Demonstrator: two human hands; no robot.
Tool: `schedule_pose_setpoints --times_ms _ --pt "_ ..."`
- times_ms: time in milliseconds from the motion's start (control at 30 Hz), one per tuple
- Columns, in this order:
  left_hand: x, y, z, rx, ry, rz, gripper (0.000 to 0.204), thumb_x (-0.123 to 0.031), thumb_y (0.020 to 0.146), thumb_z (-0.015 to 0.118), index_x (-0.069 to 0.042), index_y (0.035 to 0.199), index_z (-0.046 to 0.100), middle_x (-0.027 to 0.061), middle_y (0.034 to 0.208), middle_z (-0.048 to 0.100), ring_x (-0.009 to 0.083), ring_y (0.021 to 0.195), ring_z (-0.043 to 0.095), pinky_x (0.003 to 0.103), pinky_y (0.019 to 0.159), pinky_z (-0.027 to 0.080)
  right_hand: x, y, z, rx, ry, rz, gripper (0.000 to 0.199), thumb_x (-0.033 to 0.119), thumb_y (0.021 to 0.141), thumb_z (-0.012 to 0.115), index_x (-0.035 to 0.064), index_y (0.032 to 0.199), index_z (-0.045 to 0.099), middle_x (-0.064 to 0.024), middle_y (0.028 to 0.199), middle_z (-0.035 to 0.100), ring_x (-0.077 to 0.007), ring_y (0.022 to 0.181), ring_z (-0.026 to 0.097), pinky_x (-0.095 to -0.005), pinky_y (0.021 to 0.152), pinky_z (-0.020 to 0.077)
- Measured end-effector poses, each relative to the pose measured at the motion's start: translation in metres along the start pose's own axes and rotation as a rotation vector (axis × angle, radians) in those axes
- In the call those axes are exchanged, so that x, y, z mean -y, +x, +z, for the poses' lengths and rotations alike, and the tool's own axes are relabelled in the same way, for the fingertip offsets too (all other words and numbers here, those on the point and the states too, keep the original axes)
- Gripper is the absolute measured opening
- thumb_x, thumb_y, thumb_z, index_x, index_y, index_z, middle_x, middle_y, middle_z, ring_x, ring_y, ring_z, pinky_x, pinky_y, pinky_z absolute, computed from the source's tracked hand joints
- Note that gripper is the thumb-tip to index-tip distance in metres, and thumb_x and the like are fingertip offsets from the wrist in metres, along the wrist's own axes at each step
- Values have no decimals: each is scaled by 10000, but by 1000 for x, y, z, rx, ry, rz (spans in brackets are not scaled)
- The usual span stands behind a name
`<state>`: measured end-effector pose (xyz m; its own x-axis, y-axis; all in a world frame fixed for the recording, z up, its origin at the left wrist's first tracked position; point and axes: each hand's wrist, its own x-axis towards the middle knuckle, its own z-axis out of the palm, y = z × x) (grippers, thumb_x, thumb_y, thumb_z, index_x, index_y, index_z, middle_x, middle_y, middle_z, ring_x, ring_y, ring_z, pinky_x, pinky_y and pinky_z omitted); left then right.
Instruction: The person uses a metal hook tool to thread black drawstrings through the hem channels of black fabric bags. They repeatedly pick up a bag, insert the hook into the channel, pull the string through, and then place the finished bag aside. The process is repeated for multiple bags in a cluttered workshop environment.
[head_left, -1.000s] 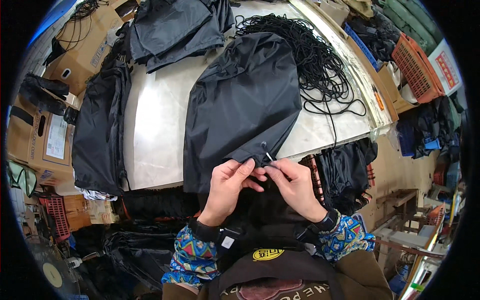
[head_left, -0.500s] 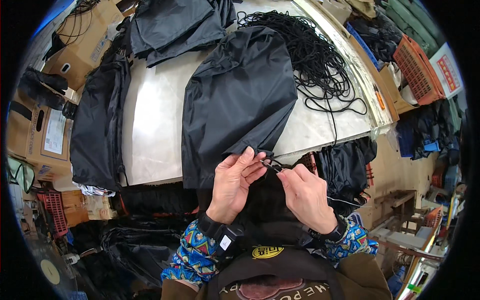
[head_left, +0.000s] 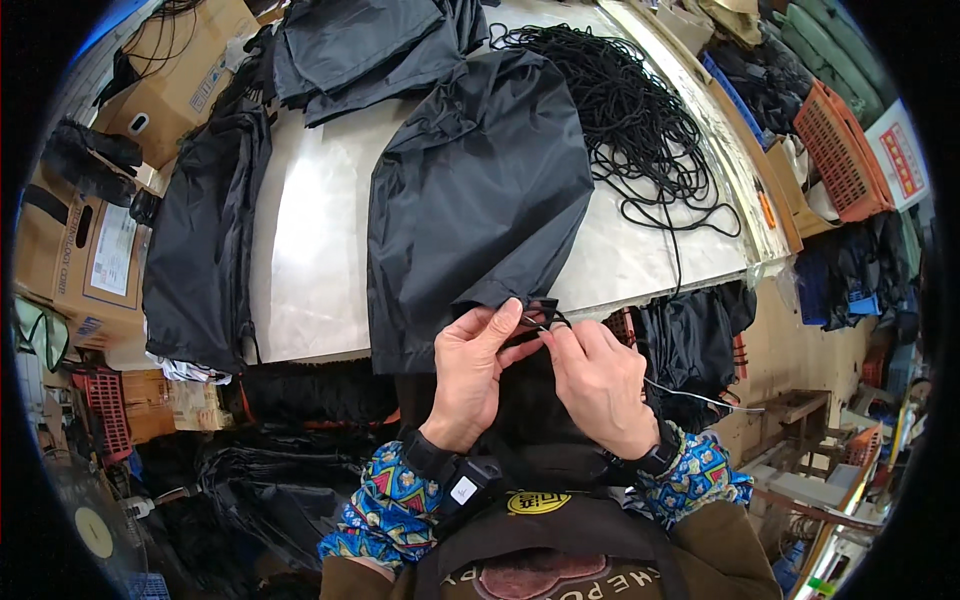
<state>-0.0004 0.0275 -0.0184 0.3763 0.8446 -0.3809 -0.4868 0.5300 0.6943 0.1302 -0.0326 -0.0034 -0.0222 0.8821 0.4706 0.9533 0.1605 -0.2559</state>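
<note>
A black fabric bag [head_left: 485, 185] lies on the pale table, its near right corner drawn over the front edge. My left hand [head_left: 467, 375] pinches that corner between thumb and fingers. Close beside it, my right hand [head_left: 600, 385] is closed on a thin metal wire [head_left: 705, 399], whose tail sticks out to the right past the wrist. Short loops of black cord [head_left: 545, 308] show at the bag's corner between the two hands. My fingers partly hide where wire, cord and cloth meet.
A tangled heap of black cord [head_left: 620, 110] lies behind on the right. More black bags are stacked at the back [head_left: 370, 50] and along the left edge [head_left: 200, 240]. Cardboard boxes [head_left: 95, 260] stand left; an orange crate [head_left: 843, 150] sits far right.
My right hand has moved slightly left and up, closer to my left hand. The cord loops at the bag's corner stand a little higher, and the bag stays in place.
</note>
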Motion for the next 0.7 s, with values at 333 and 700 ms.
schedule_pose_setpoints --times_ms 333,700 --pt "-2 -3 0 -82 148 180 136 -138 873 663 -2 883 660 52 847 673 92 723 611 238 600 506 -4 11 -1 132 308 -20 229 73 811 615 73 1039 588 -92 791 540 -264 656 597 -351 527 479" --pt "-44 10 -19 -102 250 232 194 -189 887 645 -22 790 631 98 833 679 97 657 595 212 475 446 -61 -1 -89 282 404 186 210 -61 768 635 20 961 657 -111 640 513 -235 545 499 -306 513 394"
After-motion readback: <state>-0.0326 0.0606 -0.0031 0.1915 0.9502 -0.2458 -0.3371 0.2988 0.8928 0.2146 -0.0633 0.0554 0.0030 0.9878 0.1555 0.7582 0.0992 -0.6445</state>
